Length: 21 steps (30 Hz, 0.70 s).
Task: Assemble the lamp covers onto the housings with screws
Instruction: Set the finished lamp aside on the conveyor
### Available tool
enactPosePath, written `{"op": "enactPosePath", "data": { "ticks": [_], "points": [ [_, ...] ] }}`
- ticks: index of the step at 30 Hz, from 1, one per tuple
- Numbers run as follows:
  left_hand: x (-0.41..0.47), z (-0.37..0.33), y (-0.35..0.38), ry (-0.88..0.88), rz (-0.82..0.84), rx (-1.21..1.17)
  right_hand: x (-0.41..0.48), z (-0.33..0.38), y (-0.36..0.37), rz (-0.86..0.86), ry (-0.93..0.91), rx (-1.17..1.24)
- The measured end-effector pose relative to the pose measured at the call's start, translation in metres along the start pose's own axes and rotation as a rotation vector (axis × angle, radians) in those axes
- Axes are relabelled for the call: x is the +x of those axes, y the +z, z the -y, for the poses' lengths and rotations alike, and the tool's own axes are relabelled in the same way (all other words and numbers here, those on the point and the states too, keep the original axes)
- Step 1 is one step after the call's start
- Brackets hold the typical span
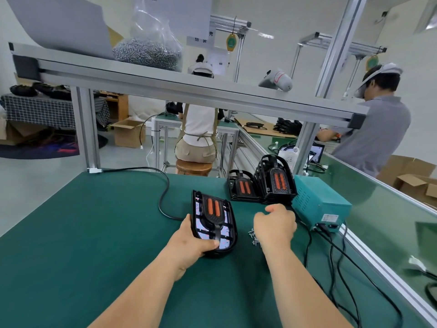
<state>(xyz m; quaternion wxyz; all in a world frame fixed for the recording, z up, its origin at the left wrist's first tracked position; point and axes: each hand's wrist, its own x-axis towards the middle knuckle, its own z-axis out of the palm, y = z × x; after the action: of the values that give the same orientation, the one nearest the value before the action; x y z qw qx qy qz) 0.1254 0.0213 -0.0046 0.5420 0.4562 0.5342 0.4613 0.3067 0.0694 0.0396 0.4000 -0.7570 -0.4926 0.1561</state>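
My left grip (pixel 197 240) clasps the near end of the lamp (pixel 214 223), thumb on top | my right grip (pixel 275 224) is clenched above loose screws (pixel 255 237), contents unseen | lamp rests on green desk (pixel 94 233) | stacked lamps (pixel 275 183) behind, teal box (pixel 319 202) right.

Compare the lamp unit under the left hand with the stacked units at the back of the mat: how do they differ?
The held lamp unit lies singly on the mat, gripped at its near end by the left hand; the stacked units stand untouched in a pile beside the teal box. The held one shows a white panel around its cover; the stack does not. Both have black bodies with two orange strips.
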Motion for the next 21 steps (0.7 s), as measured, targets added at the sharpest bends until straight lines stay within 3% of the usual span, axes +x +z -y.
{"op": "enactPosePath", "data": {
  "ticks": [4, 9, 13, 16, 21],
  "points": [
    [-0.007, -0.008, 0.007, -0.006, -0.081, 0.171, -0.02, 0.014, 0.016, 0.212, -0.142, 0.102],
    [-0.012, -0.046, -0.028, -0.107, -0.006, 0.66, -0.042, 0.027, 0.051, 0.452, -0.205, -0.118],
    [0.02, -0.075, -0.107, -0.155, -0.248, 0.688, -0.046, 0.025, 0.061, 0.486, -0.176, -0.212],
    [0.056, -0.082, -0.162, -0.11, -0.499, 0.856, -0.048, 0.025, 0.062, 0.46, -0.176, -0.214],
    [0.097, -0.08, -0.201, -0.089, -0.539, 1.052, -0.05, 0.022, 0.064, 0.423, -0.179, -0.21]
  ]
}}
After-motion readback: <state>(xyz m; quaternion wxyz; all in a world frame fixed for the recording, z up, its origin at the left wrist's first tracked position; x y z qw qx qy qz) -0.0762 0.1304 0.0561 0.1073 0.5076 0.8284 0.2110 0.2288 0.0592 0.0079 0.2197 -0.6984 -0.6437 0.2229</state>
